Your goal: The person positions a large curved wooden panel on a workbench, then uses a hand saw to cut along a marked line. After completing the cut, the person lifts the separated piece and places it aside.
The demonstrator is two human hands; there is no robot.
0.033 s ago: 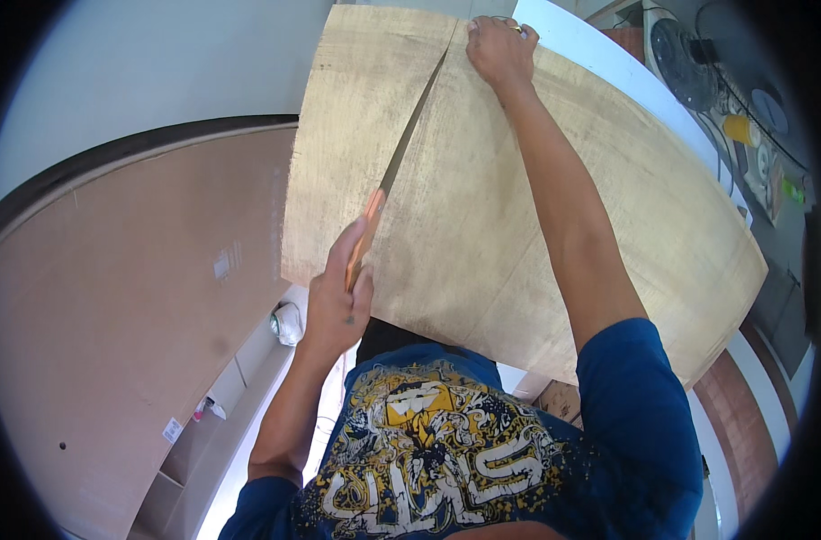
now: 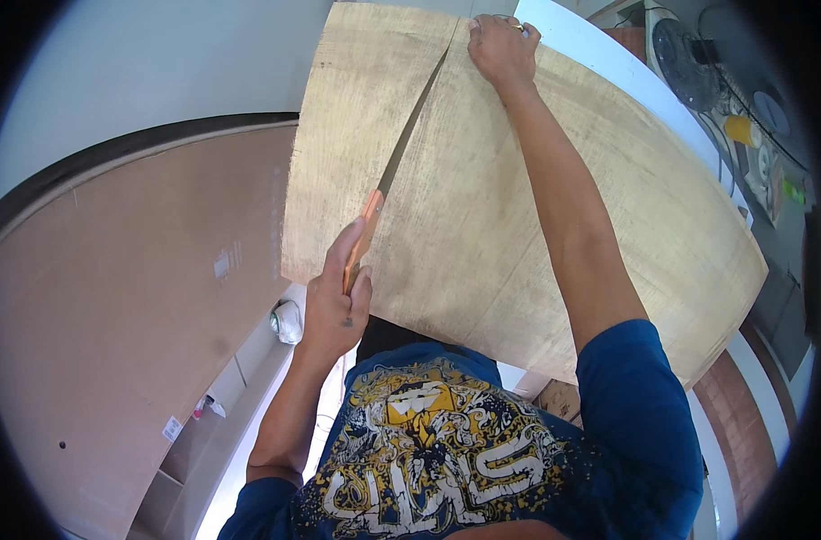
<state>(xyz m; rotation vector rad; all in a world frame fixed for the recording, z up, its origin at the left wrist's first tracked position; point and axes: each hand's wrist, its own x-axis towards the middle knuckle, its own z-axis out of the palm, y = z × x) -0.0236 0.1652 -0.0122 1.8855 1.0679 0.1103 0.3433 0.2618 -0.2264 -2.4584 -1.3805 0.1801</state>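
Observation:
A handsaw [image 2: 363, 236] with an orange wooden handle lies slantwise over a pale plywood board [image 2: 491, 234]. My left hand [image 2: 334, 306] is closed round its handle, near the board's close edge. The narrow dark blade points away from me, and its far end meets a thin line in the board close to the far edge. Beside that line, to its right, my right hand [image 2: 503, 49] presses on the far edge with the fingers curled over it. The fingertips beyond the edge are partly hidden.
A large brown panel [image 2: 140, 297] stands at the left, with a shelf unit [image 2: 235, 396] by its lower edge. A white surface [image 2: 581, 40] lies behind the board. At the far right are a fan [image 2: 685, 65], a yellow roll [image 2: 741, 131] and cables.
The saw and my left hand have shifted very slightly toward me. My right hand stays at the board's far edge.

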